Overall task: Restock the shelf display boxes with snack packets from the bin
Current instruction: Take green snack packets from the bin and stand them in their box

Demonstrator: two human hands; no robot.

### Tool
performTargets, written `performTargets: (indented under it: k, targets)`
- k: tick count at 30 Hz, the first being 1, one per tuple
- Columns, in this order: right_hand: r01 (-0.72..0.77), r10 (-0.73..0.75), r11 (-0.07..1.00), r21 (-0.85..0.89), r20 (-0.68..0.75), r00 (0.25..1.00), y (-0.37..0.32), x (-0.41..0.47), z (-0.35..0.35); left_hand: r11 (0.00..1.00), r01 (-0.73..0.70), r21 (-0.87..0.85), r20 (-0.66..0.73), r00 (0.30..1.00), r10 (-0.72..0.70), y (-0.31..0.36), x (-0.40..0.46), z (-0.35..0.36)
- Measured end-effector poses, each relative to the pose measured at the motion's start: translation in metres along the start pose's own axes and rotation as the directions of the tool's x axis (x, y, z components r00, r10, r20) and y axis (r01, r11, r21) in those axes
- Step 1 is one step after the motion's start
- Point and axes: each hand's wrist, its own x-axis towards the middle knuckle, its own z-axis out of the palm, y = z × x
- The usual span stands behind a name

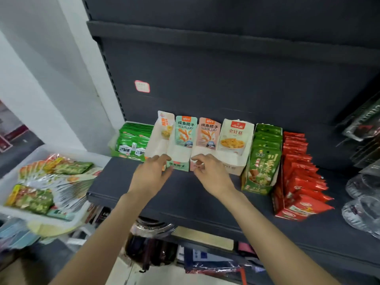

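Note:
A row of display boxes stands at the back of the dark shelf (185, 194). The teal display box (182, 140) and the pink display box (207, 133) in the middle look empty. My left hand (153, 171) grips the front left corner of the teal box. My right hand (209, 171) curls its fingers over the pink box's front edge. A white bin (12, 210) of mixed snack packets (51, 182) sits at the left, level with the shelf.
A green box (131, 140) full of packets stands at the row's left. Right of the pink box come a cream box (234, 138), a full green box (263, 161) and a red box (298, 182). Clear bags (364, 202) lie far right. More goods fill the lower shelf.

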Motion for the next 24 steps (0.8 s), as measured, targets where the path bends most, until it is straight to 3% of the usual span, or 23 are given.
performTargets:
  k: [12,20,24]
  targets:
    - [-0.079,0.072,0.997,0.015,0.264,0.962,-0.163,0.014,0.190,0.976,0.210,-0.053,0.279,0.942,-0.187,-0.251,-0.091,-0.078]
    - [-0.108,0.080,0.991,0.080,0.295,0.952,-0.227,0.060,0.258,0.931,0.347,-0.110,0.216,0.923,-0.318,-0.354,-0.075,-0.116]
    - [-0.132,0.100,0.987,0.096,0.287,0.953,-0.240,0.097,0.290,0.938,0.333,-0.095,0.178,0.933,-0.314,-0.394,-0.050,-0.119]
